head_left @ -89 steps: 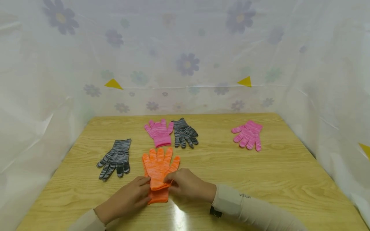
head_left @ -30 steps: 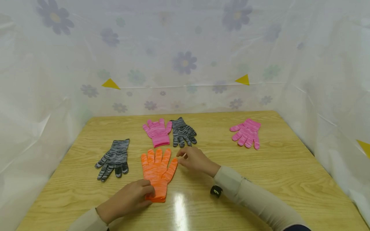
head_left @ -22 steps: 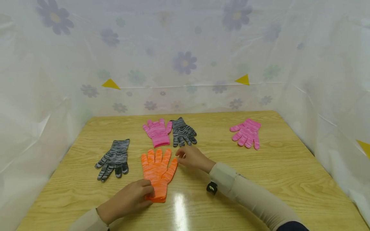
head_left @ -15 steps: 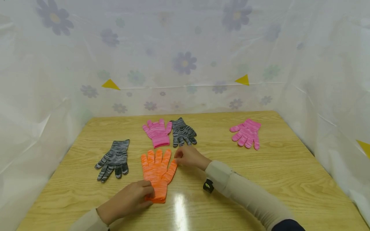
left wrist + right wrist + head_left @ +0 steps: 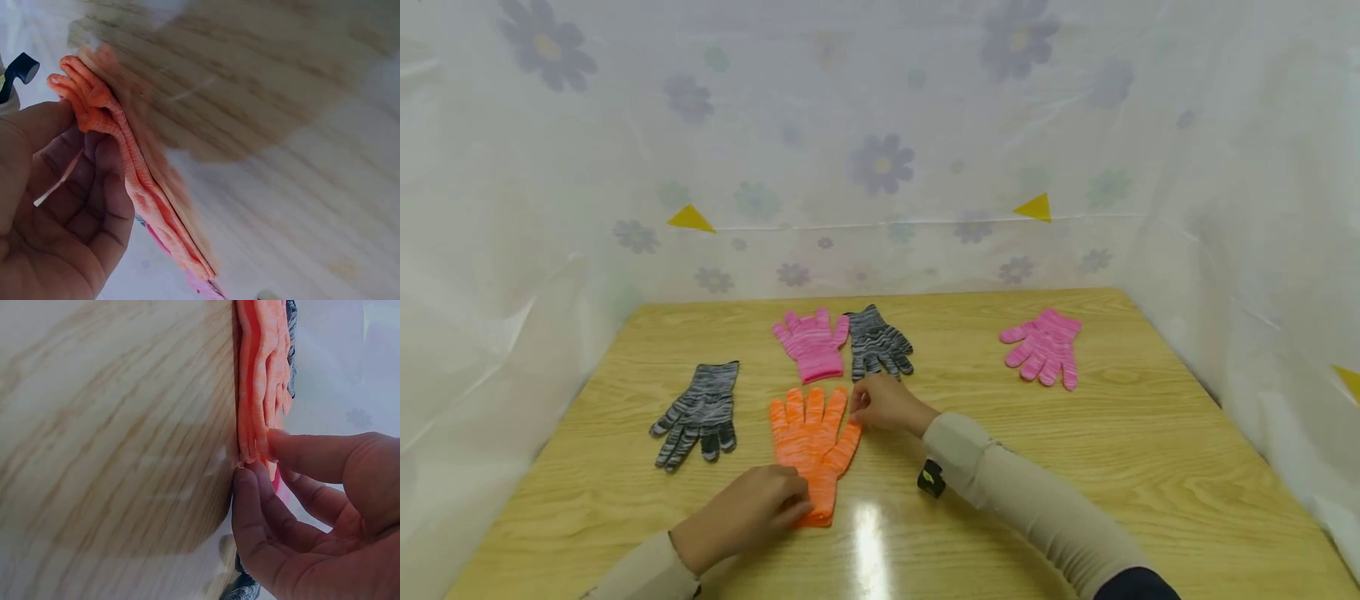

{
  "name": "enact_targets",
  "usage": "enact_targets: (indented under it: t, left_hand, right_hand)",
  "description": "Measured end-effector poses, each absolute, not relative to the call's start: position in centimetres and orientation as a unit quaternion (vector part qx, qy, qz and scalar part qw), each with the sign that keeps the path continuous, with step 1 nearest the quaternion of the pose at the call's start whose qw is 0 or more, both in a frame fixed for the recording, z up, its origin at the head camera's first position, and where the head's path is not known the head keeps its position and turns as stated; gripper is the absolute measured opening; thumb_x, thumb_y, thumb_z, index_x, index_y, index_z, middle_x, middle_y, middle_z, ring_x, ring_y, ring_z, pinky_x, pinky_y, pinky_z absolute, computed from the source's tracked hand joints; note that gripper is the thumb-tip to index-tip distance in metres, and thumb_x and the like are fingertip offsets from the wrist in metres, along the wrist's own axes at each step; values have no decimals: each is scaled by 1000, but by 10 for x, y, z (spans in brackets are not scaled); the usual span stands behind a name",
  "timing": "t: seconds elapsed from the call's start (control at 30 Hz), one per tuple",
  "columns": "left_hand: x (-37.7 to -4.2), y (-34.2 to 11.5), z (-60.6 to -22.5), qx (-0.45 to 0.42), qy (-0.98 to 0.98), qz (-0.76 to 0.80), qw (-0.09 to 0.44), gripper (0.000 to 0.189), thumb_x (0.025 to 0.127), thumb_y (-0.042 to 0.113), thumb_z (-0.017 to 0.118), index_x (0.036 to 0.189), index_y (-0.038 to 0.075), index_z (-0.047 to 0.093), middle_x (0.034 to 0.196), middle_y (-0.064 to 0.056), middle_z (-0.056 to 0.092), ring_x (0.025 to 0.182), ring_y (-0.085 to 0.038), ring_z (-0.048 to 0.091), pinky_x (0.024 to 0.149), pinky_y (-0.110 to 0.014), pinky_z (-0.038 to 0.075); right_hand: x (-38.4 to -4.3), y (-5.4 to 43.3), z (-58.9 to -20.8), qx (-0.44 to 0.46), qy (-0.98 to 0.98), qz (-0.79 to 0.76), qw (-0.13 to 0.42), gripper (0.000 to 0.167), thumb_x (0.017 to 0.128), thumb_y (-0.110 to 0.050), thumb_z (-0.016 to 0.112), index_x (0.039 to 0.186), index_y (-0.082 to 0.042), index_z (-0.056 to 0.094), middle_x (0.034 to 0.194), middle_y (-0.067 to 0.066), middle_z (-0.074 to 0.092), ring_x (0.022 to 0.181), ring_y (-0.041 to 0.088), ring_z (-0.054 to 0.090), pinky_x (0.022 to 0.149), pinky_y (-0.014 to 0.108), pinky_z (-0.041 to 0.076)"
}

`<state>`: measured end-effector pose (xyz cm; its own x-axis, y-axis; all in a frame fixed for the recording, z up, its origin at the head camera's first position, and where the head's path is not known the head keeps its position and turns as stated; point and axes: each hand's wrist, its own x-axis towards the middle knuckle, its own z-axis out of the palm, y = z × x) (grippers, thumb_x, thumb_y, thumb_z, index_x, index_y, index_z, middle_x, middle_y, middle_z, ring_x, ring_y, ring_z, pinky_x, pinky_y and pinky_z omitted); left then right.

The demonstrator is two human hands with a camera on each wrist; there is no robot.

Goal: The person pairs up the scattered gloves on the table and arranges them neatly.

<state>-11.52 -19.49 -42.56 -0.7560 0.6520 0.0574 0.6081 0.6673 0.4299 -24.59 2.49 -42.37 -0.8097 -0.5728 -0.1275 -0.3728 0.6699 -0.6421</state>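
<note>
head view, and from afar i've got the orange gloves (image 5: 811,446) flat on the table (image 5: 1000,517), right hand (image 5: 887,402) pinching the thumb tips (image 5: 853,429), left hand (image 5: 748,508) the cuffs (image 5: 822,512): light tension should square them.

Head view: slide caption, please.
Left hand and right hand pinch orange gloves, pink gloves and gray gloves lying nearby.

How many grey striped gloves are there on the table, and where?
2: one grey glove lies left of the orange gloves; the other grey glove lies beyond the right hand, beside a pink glove. No others show.
</note>
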Motion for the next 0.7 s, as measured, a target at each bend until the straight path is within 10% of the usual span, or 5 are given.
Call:
enact_targets:
  t: [0.7]
  left_hand:
    - [-109, -189, -434, 367, 909, 177, -92, 21, 79, 16, 77, 98, 12, 69, 95, 3, 55, 82, -9, 54, 68, -23, 51]
  right_hand:
    - [-253, 29, -427, -239, 901, -330, 147, 13, 76, 3, 72, 77, -8, 65, 71, 0, 62, 63, 12, 52, 56, 22, 44]
